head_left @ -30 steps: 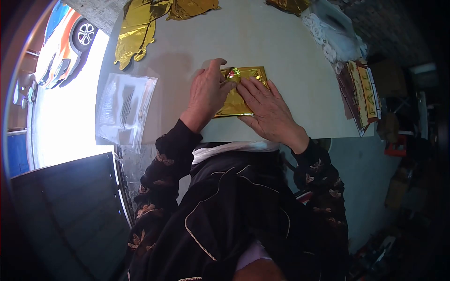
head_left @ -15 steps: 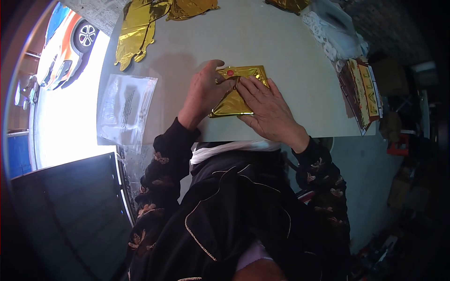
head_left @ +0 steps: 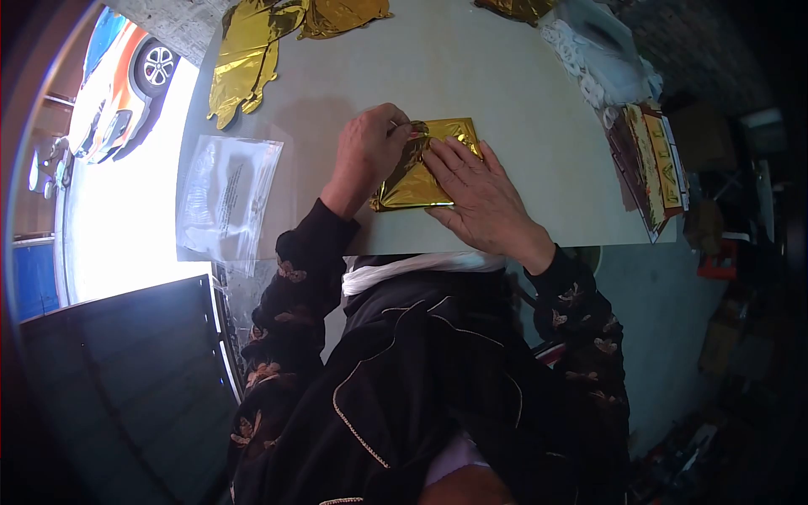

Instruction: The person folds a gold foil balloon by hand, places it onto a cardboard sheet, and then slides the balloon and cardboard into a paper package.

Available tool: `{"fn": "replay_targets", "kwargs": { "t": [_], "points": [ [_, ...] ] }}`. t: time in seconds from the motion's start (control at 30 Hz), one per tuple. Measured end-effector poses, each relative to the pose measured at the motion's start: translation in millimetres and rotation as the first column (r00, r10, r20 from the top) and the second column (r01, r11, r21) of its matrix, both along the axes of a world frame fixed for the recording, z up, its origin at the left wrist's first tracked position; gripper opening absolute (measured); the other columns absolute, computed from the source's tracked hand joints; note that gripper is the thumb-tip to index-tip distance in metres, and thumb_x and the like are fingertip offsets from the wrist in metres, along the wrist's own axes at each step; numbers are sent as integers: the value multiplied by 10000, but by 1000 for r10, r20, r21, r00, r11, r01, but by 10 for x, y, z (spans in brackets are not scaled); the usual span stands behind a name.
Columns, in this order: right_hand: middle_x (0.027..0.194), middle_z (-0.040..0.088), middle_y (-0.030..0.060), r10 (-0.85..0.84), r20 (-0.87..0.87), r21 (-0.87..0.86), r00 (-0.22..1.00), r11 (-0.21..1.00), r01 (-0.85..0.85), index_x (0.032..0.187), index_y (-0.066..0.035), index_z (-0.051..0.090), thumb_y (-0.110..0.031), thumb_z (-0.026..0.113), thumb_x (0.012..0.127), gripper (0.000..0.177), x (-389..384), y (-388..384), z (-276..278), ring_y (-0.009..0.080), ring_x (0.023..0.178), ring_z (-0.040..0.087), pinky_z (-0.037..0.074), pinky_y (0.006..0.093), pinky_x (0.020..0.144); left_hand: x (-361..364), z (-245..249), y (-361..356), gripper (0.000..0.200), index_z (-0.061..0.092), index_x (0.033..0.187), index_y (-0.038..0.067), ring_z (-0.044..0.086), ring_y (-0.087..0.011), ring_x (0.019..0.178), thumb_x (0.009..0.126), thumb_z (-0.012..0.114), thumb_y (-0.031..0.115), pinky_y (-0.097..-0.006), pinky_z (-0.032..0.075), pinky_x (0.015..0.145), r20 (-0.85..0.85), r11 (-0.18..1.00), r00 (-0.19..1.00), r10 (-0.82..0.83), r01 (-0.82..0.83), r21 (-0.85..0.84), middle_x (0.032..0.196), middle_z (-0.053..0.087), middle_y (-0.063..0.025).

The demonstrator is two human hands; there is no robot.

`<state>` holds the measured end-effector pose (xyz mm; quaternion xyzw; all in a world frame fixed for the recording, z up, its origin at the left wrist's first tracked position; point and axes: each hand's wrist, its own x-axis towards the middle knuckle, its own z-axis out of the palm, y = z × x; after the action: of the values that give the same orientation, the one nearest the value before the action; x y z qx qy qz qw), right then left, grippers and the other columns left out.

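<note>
A gold foil balloon (head_left: 417,187), folded into a flat, roughly square packet, lies on the table in front of me. My left hand (head_left: 369,151) is at its upper left corner, thumb and fingers pinched together on the foil there. A small part of the red spot shows by those fingertips. Flat across the packet's right side rests my right hand (head_left: 480,189), fingers stretched out and pressing on the foil. My hands cover parts of the packet's left and right edges.
On the pale table (head_left: 337,76), a clear plastic bag (head_left: 227,198) with printed text lies left. Unfolded gold foil (head_left: 244,63) is at the back left, more gold foil (head_left: 518,8) at the back. White cord and plastic (head_left: 589,59) and printed cards (head_left: 652,168) sit right.
My left hand has shifted slightly up and closed its fingers on the packet's upper left corner, now mostly covering the red spot. My right hand has stayed in place.
</note>
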<state>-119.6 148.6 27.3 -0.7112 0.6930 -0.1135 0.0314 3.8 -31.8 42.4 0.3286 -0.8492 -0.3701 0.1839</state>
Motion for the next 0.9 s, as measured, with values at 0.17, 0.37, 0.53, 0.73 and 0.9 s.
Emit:
{"fn": "replay_targets", "kwargs": {
  "t": [0.17,0.37,0.53,0.73,0.9],
  "points": [
    [1592,330,121,-10,6,2,1000,1000,10,1533,-58,344,-482,490,998,697,4,3,1,283,1496,258,127,496,1238,11,-42,-42,168,685,945,-10,698,-320,803,847,679,127,-399,532,746,-83,993,996,-12,21,117,843,690,-181],
    [1596,325,117,-14,6,6,1000,1000,14,1536,-64,339,-491,480,1001,699,5,3,-7,279,1498,253,117,494,1240,29,-83,-138,195,699,909,-29,663,-301,716,861,659,155,-385,518,694,-132,972,975,-178,195,132,777,676,-190],
    [1598,324,116,-13,11,8,1000,1000,13,1540,-71,335,-499,472,1003,701,5,6,-1,277,1500,251,118,494,1239,55,-16,-125,291,719,864,-45,622,-309,627,881,646,236,-395,500,648,-28,973,983,-181,183,144,720,660,-214],
    [1598,325,114,-13,2,4,1000,1000,13,1549,-79,320,-499,476,1001,707,7,1,3,278,1498,255,127,496,1235,117,80,-31,295,711,868,-50,623,-345,614,865,665,241,-431,484,626,-44,960,959,-279,278,-13,694,619,-234],
    [1591,335,116,-17,16,-6,1000,1000,17,1551,-85,317,-484,497,996,707,15,5,20,280,1494,263,142,500,1232,111,28,-32,259,721,832,-34,622,-347,603,829,704,224,-428,496,623,-8,984,986,-168,168,57,682,652,-197]
  ]
}}
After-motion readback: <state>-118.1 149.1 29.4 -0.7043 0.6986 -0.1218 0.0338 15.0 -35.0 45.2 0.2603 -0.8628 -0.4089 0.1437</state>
